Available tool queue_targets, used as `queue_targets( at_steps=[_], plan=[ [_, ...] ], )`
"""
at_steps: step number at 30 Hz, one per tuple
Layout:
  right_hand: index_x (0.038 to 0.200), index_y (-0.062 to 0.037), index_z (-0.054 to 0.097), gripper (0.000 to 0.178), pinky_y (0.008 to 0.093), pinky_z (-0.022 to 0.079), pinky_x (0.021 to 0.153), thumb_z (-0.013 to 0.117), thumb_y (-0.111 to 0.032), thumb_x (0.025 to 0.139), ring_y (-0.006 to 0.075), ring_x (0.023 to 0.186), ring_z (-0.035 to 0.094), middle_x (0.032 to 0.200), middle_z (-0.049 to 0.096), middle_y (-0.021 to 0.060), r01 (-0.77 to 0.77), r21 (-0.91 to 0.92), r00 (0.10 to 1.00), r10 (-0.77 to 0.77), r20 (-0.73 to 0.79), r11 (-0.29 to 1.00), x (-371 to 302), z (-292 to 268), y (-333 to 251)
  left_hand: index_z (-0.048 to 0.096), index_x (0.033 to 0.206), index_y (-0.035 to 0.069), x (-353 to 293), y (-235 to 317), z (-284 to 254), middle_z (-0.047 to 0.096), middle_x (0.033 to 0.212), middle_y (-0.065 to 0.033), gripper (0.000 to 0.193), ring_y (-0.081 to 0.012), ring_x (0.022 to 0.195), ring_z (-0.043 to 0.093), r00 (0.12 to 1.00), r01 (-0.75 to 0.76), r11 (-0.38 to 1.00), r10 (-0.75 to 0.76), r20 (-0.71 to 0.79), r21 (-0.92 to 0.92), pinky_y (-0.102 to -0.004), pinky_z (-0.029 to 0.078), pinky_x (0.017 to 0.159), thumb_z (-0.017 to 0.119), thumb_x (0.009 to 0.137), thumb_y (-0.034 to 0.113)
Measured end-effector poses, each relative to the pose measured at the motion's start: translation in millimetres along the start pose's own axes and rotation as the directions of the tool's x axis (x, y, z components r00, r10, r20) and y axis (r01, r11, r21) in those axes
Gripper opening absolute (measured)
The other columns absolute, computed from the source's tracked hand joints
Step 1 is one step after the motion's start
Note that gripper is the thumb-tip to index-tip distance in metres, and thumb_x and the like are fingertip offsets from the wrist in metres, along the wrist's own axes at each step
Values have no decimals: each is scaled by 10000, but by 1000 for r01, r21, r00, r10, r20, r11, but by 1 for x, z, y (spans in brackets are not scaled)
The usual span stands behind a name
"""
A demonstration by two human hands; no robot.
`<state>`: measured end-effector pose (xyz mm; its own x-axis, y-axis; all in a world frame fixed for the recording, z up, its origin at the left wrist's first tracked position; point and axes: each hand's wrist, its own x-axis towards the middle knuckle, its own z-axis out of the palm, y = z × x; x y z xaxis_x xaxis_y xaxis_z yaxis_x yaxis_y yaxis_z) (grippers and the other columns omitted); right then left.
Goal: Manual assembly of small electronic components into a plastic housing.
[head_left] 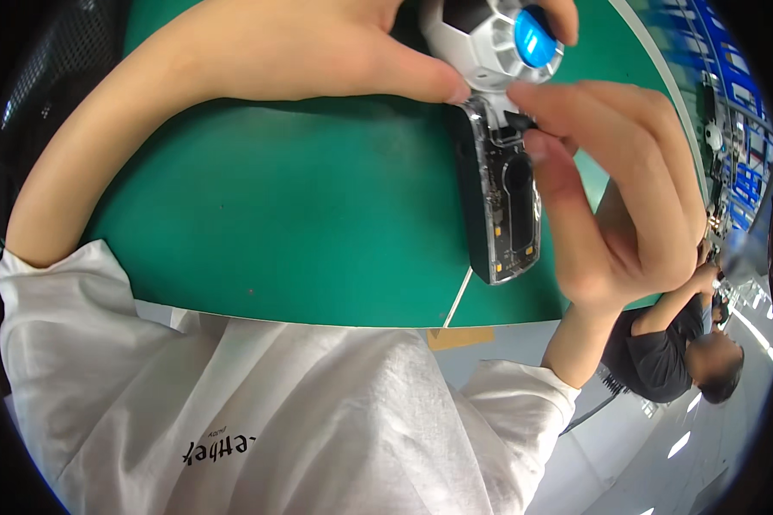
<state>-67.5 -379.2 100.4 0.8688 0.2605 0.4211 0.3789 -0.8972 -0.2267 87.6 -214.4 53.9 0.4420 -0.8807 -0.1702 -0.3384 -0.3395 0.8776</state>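
Note:
My left hand reaches across the top and grips a white, faceted device head with a glossy blue disc on its front. Its thumb presses near the neck of the device, while a fingertip curls round the far right side. Below the neck, a clear-cased black body with a circuit board showing extends toward me, apparently joined to the head. My right hand is closed in a pinch on a small black piece, right at the neck. Exactly how that piece meets the neck is hidden by my fingertips.
The green tabletop lies under the device, its near edge close to my shirt. A person in black works at the right, beside blue racks or bins. A dark mesh surface stands at the far left.

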Motion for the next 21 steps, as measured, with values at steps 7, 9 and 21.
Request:
queue_targets(
  at_steps=[7,9,21],
  plan=[
    [855,41,695,226,249,468,615,718,140,653,167,683,569,846,674,103,147,-158,974,-170,-148,976,8,24,4,618,1239,1,13,-23,16,691,1113,-125,557,-210,921,641,640,-747,665,727,-247,23,-309,547,830,819,728,95],
    [848,36,694,216,247,465,610,725,133,659,164,678,563,840,675,99,129,-131,972,-151,-179,983,8,26,7,621,1229,0,15,-17,17,693,1099,-122,548,-207,916,642,680,-716,698,694,-235,-13,-310,547,829,820,728,94],
    [817,4,680,183,240,425,556,759,102,684,148,613,508,757,666,65,-96,34,975,101,-200,995,-14,16,17,635,1201,-4,22,5,27,705,1053,-112,528,-198,903,647,804,-586,803,559,-202,-110,-312,546,836,819,712,71]
  ],
)
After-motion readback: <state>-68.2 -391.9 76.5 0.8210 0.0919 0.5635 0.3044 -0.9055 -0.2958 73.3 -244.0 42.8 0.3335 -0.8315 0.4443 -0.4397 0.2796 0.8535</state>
